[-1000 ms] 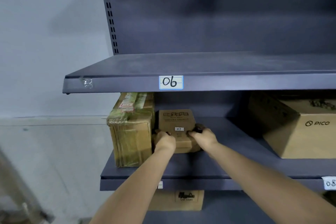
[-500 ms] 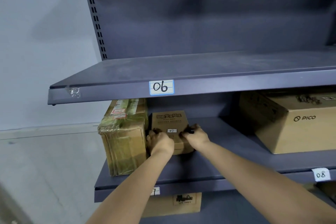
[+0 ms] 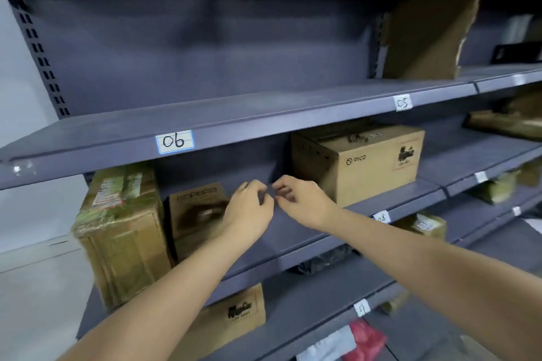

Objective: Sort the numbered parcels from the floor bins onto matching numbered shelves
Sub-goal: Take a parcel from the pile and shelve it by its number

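Now both hands, left hand (image 3: 249,211) and right hand (image 3: 302,202), hover loosely curled, empty; small cardboard parcel (image 3: 195,214) beside

shelf (image 3: 264,114): matt grey-blue painted metal
small parcel (image 3: 193,208): plain brown cardboard
wrapped parcel, nine o'clock (image 3: 117,228): cardboard under glossy clear tape
label 06 (image 3: 174,141): white paper

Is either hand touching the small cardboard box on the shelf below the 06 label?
Cannot tell. In the head view the left hand overlaps the small cardboard box, blurred; the right hand is apart from it.
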`<state>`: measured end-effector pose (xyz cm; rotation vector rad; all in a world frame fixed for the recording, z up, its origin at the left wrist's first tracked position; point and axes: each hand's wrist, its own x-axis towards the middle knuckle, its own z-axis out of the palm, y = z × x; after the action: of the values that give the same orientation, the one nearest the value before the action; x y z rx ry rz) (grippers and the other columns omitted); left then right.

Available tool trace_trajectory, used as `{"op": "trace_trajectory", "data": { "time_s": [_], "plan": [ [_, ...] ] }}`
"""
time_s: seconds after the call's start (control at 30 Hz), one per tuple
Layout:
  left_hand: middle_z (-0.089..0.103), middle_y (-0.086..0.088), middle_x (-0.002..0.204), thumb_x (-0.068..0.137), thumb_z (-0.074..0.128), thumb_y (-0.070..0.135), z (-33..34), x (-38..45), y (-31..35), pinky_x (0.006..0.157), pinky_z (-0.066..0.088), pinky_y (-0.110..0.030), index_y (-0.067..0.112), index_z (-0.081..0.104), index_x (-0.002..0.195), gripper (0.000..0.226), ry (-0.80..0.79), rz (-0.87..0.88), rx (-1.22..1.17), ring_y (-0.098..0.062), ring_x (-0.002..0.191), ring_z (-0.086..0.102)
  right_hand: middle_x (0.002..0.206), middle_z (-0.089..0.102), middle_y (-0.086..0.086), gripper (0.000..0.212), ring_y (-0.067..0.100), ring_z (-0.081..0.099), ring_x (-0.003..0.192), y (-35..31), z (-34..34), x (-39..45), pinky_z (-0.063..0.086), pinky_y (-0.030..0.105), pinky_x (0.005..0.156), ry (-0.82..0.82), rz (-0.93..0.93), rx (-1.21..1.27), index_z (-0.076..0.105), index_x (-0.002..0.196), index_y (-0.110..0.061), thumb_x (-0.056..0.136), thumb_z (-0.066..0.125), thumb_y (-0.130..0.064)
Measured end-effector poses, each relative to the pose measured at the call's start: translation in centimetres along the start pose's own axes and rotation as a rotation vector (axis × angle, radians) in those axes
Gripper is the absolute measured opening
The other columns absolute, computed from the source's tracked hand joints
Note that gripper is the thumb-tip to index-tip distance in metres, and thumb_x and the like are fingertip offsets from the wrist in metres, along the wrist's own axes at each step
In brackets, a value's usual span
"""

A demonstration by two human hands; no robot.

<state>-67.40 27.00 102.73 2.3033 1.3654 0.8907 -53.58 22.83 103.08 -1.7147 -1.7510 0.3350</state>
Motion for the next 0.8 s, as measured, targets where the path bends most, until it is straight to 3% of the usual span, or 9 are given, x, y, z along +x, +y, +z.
{"op": "trace_trajectory", "data": {
  "time_s": [0.13, 0.3, 0.4, 0.53, 0.8],
  "plan": [
    [0.050, 0.000, 0.134, 0.099, 0.044, 0.023, 2.3, -1.6, 4.9, 0.092, 0.043, -0.034, 0.016, 0.053, 0.129, 0.032, -0.091, 0.185, 0.020, -0.021, 0.117, 0.050, 0.128, 0.057, 0.004, 0.040, 0.023, 0.055, 0.114, 3.4, -4.8, -6.0, 0.047, 0.032, 0.086, 0.049, 0.070, -0.277, 0.047, 0.137, -0.018, 0.097, 0.051, -0.024],
    [0.057, -0.004, 0.125, 0.094, 0.038, 0.024, 6.8, -2.4, 11.8, 0.107, 0.030, -0.033, 0.011, 0.058, 0.121, 0.036, -0.160, 0.548, 0.179, -0.024, 0.115, 0.051, 0.149, 0.042, 0.001, 0.053, 0.023, 0.041, 0.133, 8.4, -11.3, -12.9, 0.041, 0.037, 0.101, 0.050, 0.217, -0.557, 0.032, 0.148, -0.025, 0.098, 0.048, -0.031],
    [0.054, -0.003, 0.130, 0.094, 0.040, 0.027, 9.8, -3.0, 17.0, 0.103, 0.029, -0.031, 0.014, 0.055, 0.126, 0.037, -0.228, 0.707, 0.169, -0.025, 0.120, 0.047, 0.149, 0.041, 0.000, 0.056, 0.023, 0.039, 0.135, 11.2, -15.3, -16.9, 0.036, 0.039, 0.106, 0.093, 0.299, -0.651, 0.030, 0.149, -0.026, 0.097, 0.048, -0.034],
    [0.032, 0.006, 0.154, 0.099, 0.041, 0.026, 14.7, -3.7, 24.2, 0.116, 0.012, -0.026, 0.022, 0.038, 0.146, 0.047, -0.371, 0.884, 0.091, -0.014, 0.141, 0.028, 0.152, 0.038, -0.002, 0.060, 0.020, 0.036, 0.138, 15.0, -20.7, -22.3, 0.034, 0.035, 0.108, 0.148, 0.402, -0.712, 0.029, 0.151, -0.026, 0.096, 0.051, -0.032],
    [0.032, 0.009, 0.154, 0.100, 0.040, 0.030, 26.3, -5.4, 39.7, 0.118, 0.007, -0.025, 0.024, 0.033, 0.149, 0.050, -0.526, 1.080, -0.007, -0.009, 0.142, 0.026, 0.153, 0.036, -0.006, 0.059, 0.018, 0.039, 0.136, 25.4, -32.1, -33.0, 0.037, 0.034, 0.105, 0.176, 0.532, -0.819, 0.028, 0.150, -0.028, 0.096, 0.051, -0.037]
  ]
}}
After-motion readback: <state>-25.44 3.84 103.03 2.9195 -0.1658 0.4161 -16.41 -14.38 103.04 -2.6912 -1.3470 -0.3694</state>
